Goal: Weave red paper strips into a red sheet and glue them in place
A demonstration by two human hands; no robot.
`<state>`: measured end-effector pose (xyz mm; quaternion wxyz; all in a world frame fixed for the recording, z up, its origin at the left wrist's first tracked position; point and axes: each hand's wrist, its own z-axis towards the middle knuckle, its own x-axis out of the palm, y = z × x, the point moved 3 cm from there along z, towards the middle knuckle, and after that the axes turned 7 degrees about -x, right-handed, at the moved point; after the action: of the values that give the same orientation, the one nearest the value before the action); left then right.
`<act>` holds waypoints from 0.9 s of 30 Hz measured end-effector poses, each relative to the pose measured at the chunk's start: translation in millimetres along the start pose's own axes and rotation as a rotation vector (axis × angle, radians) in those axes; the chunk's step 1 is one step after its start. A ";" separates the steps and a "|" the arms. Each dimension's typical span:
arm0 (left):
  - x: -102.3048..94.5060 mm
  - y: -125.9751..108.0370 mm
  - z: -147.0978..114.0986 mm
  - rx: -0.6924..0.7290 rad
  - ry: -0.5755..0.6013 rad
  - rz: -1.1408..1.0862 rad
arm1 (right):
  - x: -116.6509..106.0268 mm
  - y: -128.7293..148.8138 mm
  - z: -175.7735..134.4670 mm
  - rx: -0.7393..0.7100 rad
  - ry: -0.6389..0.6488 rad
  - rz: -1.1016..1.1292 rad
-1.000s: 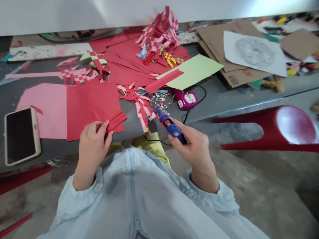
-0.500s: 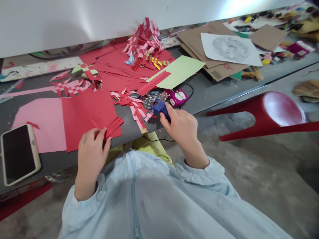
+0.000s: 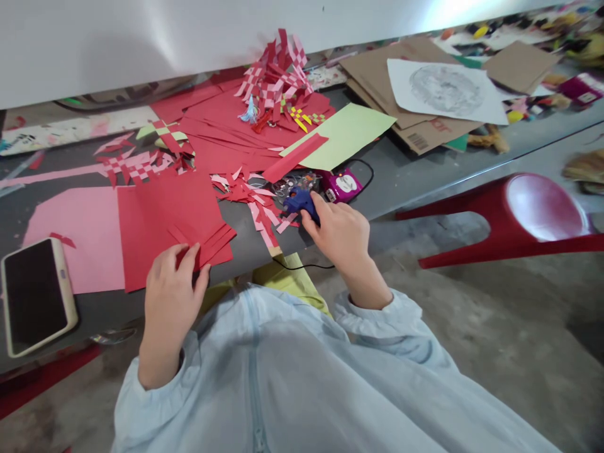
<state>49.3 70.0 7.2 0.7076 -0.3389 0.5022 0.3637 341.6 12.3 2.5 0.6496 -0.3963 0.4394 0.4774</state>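
My left hand [image 3: 170, 292] lies at the near edge of a red paper sheet [image 3: 163, 223], fingertips bent onto it and thumb apart. Close to those fingertips, narrow red paper strips [image 3: 213, 244] are stacked on the sheet's right corner. In my right hand [image 3: 343, 234] is a blue glue gun [image 3: 301, 201], its front end pointing left over a small cluttered dish [image 3: 283, 185]. Pink and red paper scraps [image 3: 264, 211] are scattered just left of the glue gun. My palm and fingers hide its handle.
A phone [image 3: 35, 296] lies at the left beside pink paper [image 3: 80, 239]. Beyond are woven checkered strips [image 3: 278, 75], green paper [image 3: 352, 135] and a purple box [image 3: 342, 185] with a black cord. Cardboard [image 3: 418, 135] lies farther right; a red stool [image 3: 495, 217] stands by the table.
My right hand and the glue gun have shifted slightly left. My left hand stays at the red sheet, its thumb a little farther from the fingers. The view has moved slightly.
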 end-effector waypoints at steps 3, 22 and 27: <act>0.8 0.9 0.1 -0.010 0.023 0.004 | 2.1 -0.6 0.2 0.015 0.006 0.003; -3.3 3.3 -2.5 -0.039 0.064 -0.048 | -6.0 -1.0 -7.2 0.033 0.013 0.028; -0.9 7.4 -1.1 -0.062 0.085 -0.062 | -13.5 4.1 -10.5 0.013 -0.066 0.037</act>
<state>42.3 72.7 6.9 0.6858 -0.3913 0.5092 0.3423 333.4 -0.3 11.7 0.6572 -0.3680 0.4283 0.4993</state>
